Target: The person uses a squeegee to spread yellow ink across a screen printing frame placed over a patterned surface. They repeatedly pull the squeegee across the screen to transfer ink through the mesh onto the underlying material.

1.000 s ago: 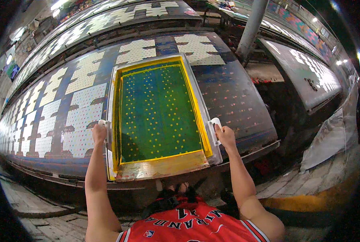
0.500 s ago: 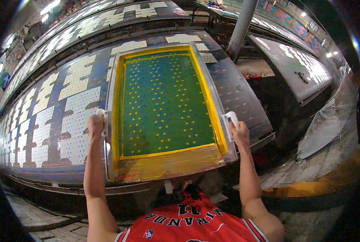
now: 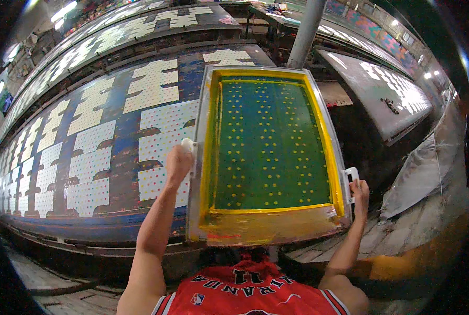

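Note:
A screen printing frame point(image 3: 276, 142) with green mesh, rows of yellow dots and a yellow-edged border is in front of me. My left hand point(image 3: 180, 161) is closed around the white handle on its left side. On the right side, my right hand point(image 3: 360, 197) grips the other white handle point(image 3: 352, 176). Left of the frame, dotted fabric pieces point(image 3: 166, 142) lie in rows on the long dark printing table point(image 3: 124, 128). Part of the table is hidden under the frame; whether the frame touches it I cannot tell.
A grey pole point(image 3: 307, 34) rises behind the frame. At the right stand another table point(image 3: 371, 113) with a small dark object on it and a sheet of clear plastic point(image 3: 418, 173). More tables with light pieces point(image 3: 155, 23) stretch across the back left.
Both hands have carried the screen printing frame to the right along the table. Dotted fabric pieces that it covered now show at its left.

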`<control>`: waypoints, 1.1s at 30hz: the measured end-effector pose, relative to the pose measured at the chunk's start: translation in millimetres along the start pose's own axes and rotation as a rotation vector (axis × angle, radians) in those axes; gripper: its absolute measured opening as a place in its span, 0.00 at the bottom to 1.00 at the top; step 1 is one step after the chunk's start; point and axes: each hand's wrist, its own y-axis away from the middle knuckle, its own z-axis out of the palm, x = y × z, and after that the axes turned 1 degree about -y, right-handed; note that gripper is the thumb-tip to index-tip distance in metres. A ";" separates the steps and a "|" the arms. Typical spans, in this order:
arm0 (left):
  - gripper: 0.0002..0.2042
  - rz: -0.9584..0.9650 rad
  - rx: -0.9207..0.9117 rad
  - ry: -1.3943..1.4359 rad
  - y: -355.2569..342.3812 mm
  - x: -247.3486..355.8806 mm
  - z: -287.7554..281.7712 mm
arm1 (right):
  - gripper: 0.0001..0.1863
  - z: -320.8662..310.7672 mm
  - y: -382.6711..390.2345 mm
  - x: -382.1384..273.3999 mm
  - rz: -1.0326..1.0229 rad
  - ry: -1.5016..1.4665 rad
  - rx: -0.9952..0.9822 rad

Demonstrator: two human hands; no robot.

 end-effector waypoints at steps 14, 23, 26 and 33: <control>0.10 -0.024 0.135 -0.008 77.1 133.0 107.4 | 0.27 -99.4 -107.5 111.8 0.073 -0.091 -0.088; 0.12 -0.084 0.101 -0.045 88.6 151.1 102.5 | 0.26 -103.9 -108.3 113.4 0.033 -0.052 -0.086; 0.12 -0.098 0.072 -0.052 87.4 147.4 104.5 | 0.27 -106.2 -103.8 108.2 0.056 -0.048 -0.075; 0.14 -0.102 0.060 -0.009 78.4 140.4 104.2 | 0.27 -106.9 -102.3 99.6 0.127 0.041 -0.065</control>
